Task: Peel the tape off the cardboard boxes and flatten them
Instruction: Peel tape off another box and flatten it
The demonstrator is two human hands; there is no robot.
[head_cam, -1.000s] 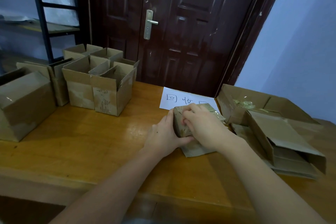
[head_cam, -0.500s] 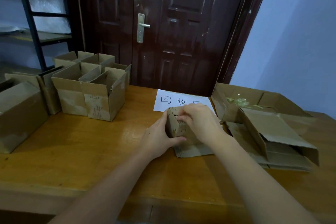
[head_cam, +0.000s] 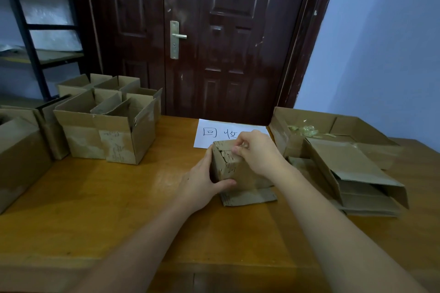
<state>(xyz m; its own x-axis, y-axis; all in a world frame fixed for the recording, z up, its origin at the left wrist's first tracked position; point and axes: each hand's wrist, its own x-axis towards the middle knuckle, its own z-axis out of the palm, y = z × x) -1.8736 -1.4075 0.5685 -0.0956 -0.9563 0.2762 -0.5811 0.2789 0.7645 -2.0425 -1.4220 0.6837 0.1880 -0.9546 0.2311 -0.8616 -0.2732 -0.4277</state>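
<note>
A wooden table (head_cam: 100, 209) bears open cardboard boxes (head_cam: 104, 131), flattened boxes (head_cam: 357, 185) and a white paper sheet (head_cam: 214, 133).

Storeroom or back room: wooden table (head_cam: 119, 197), open cardboard boxes (head_cam: 107, 131), metal shelf rack (head_cam: 28, 38), dark door (head_cam: 214, 43).

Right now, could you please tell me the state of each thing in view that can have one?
small box: upright, top flaps shut and taped.
left hand: grips the small box's side.
right hand: pinches at the tape on top.
boxes on the left: upright, flaps open.
flattened boxes: piled at the right.
large box: open, tape scraps inside.
door: closed.
</note>
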